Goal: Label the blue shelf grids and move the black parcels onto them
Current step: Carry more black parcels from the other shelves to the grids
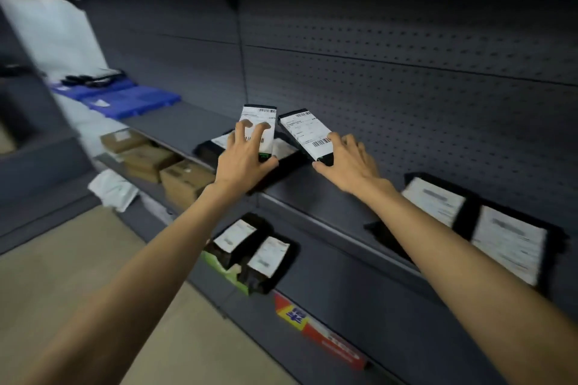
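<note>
Dark grey metal shelf (312, 195) with a pegboard back. Both bare arms reach over its front edge. The left grip (247, 159) clasps an upright black parcel with white barcode label (258, 117), fingers spread. The right grip (350, 162) pinches a tilted second black parcel (308, 131) just beside it, small print unreadable. Blue plastic grids (131, 100) lie far to the left, with bare shelf between.

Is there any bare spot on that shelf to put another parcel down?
Yes: the grey shelf is bare between the blue grids and the left hand, and between the right hand and the two parcels at right. Around both hands the held parcels crowd together.
</note>
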Motion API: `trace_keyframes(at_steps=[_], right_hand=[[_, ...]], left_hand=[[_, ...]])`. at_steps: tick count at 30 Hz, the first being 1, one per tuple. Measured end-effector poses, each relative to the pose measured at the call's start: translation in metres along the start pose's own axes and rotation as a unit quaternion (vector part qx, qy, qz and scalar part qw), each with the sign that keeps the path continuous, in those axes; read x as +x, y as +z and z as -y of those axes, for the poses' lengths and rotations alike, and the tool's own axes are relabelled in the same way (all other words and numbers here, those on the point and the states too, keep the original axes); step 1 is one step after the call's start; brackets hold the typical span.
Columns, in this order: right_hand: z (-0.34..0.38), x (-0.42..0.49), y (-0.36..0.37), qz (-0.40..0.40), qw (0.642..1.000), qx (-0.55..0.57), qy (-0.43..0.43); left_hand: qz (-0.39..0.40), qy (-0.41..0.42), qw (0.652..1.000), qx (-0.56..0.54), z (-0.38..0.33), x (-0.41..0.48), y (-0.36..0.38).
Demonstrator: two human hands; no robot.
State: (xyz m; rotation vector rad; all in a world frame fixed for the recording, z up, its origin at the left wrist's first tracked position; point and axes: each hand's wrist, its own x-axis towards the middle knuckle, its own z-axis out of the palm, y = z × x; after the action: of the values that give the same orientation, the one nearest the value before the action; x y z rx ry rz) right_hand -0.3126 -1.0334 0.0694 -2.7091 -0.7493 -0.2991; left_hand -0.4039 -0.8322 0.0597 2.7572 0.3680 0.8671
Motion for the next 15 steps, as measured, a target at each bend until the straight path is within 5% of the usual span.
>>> trace_keyframes(at_steps=[15], right_hand=[[0.360, 0.152, 0.138, 0.042, 0.981, 0.064, -0.180]], left_hand=[[-0.097, -0.187, 0.978, 0.000, 0.366, 0.009, -0.122]])
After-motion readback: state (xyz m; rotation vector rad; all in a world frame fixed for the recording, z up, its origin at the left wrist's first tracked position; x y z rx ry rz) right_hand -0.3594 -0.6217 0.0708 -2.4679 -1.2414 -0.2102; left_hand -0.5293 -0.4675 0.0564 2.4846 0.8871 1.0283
